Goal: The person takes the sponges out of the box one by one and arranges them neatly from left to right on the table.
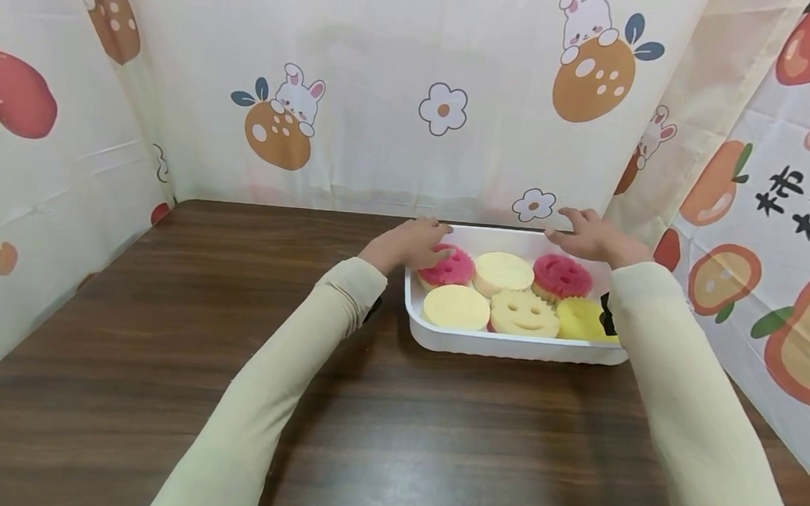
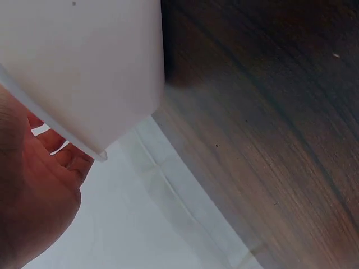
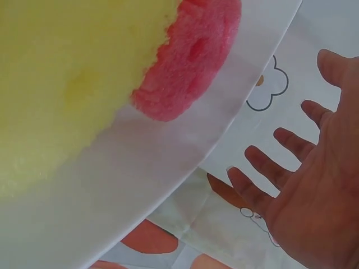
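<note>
A white rectangular tray (image 1: 518, 347) sits at the far edge of the table and holds several round sponges. The back row has a pink face sponge (image 1: 451, 268), a pale yellow disc (image 1: 504, 273) and another pink face sponge (image 1: 562, 276). In front are a pale disc (image 1: 456, 307), a cream smiley sponge (image 1: 524, 315) and a bright yellow sponge (image 1: 581, 320). My left hand (image 1: 413, 242) is at the tray's back left corner, its fingers by the rim (image 2: 61, 131) in the left wrist view. Fingers spread, my right hand (image 3: 314, 185) hovers over the back right side, apart from the sponges.
The dark wooden table (image 1: 159, 345) extends to the left and front of the tray. A printed curtain (image 1: 386, 126) hangs right behind the table, and another printed cloth (image 1: 784, 272) hangs along the right side.
</note>
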`<state>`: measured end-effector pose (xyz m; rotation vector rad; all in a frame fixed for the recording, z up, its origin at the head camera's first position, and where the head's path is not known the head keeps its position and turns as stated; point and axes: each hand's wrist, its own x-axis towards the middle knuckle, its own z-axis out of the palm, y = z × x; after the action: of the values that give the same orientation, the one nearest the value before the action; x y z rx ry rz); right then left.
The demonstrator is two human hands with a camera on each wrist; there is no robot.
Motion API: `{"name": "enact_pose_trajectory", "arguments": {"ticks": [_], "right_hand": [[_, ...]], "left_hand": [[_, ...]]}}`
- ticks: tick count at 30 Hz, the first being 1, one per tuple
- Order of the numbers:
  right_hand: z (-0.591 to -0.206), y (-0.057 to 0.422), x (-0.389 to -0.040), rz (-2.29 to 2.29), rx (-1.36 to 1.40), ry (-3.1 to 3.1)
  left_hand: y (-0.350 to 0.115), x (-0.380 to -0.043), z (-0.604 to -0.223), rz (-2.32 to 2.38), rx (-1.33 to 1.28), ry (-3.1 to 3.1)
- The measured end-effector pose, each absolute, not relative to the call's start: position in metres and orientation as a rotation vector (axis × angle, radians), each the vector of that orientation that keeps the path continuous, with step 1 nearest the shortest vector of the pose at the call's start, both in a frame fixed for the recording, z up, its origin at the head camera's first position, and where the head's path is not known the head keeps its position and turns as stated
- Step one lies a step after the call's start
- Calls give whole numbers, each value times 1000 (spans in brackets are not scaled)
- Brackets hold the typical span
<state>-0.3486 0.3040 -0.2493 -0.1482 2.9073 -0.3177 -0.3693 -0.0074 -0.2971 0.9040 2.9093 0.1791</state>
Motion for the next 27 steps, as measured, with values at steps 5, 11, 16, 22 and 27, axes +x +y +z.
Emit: {"name": "enact_pose_trajectory", "arguments": {"ticks": [5, 11, 16, 22, 27], "right_hand": [[-252, 311, -347, -306, -154, 2911], [-251, 318, -344, -302, -113, 2895], [-255, 325, -341, -299, -75, 2871], [-254, 333, -338, -338, -25, 2819], [-254, 338, -338, -431, -17, 2796]], "left_hand": [[-4, -369, -300, 163, 898, 2885], [0, -368, -300, 157, 890, 2863], [3, -367, -303, 87, 913, 2879], [7, -368, -307, 32, 929, 2876], [9, -368, -310, -15, 922, 2884]]}}
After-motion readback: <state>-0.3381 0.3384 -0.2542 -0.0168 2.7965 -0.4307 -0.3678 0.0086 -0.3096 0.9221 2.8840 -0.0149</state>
